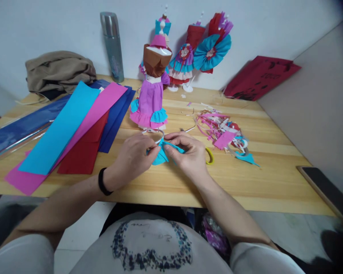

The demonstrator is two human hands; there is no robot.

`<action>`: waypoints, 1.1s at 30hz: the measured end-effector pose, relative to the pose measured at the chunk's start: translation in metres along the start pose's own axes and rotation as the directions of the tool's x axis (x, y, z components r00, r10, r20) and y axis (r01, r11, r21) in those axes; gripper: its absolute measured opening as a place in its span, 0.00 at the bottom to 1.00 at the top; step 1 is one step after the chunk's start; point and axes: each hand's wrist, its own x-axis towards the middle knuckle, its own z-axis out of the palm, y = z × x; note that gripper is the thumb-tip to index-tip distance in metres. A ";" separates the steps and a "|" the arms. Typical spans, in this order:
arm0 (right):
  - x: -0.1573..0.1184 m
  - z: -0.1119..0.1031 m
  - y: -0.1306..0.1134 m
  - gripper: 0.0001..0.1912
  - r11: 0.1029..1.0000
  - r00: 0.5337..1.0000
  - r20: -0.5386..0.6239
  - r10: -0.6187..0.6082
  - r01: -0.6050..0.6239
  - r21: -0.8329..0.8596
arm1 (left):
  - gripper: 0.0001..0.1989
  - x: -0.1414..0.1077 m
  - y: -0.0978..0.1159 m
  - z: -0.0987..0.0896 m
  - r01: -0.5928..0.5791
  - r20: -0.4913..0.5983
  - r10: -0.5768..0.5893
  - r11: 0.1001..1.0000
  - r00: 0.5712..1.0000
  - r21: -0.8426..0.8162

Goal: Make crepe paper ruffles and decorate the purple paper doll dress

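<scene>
Between my two hands, just above the table's front part, is a gathered piece of blue crepe paper (161, 156). My left hand (135, 154) pinches its left side with thumb and forefinger. On its right side, the thumb and fingers of my right hand (187, 154) are closed on the same paper. A thin pale loop (160, 132), perhaps tape or a strip, rises behind the fingertips. Right behind my hands stands a small dress form (151, 97) in a brown top and a purple skirt with pink and blue ruffles. Yellow scissor handles (209, 156) show partly beside my right hand.
Crepe paper sheets (65, 125) in blue, pink, red and dark blue lie at the left. Paper scraps (221, 131) are heaped at the right. Along the wall are a thermos (112, 47), more dressed forms (184, 57) and a red bag (260, 78). A phone (327, 190) rests at the right edge.
</scene>
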 end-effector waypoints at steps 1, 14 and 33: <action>0.001 0.000 0.000 0.08 1.000 1.000 -0.002 0.009 -0.009 0.004 | 0.13 0.001 0.000 -0.001 0.009 -0.005 -0.009 1.000 1.000 -0.017; 0.003 -0.004 -0.004 0.08 0.973 0.975 0.006 0.220 -0.220 0.065 | 0.12 0.002 -0.003 -0.002 0.063 -0.032 -0.072 0.976 0.997 -0.206; 0.025 -0.042 0.013 0.12 0.943 0.941 0.125 0.313 -0.324 0.079 | 0.11 0.016 -0.011 -0.021 0.437 0.378 -0.244 0.675 0.893 -0.595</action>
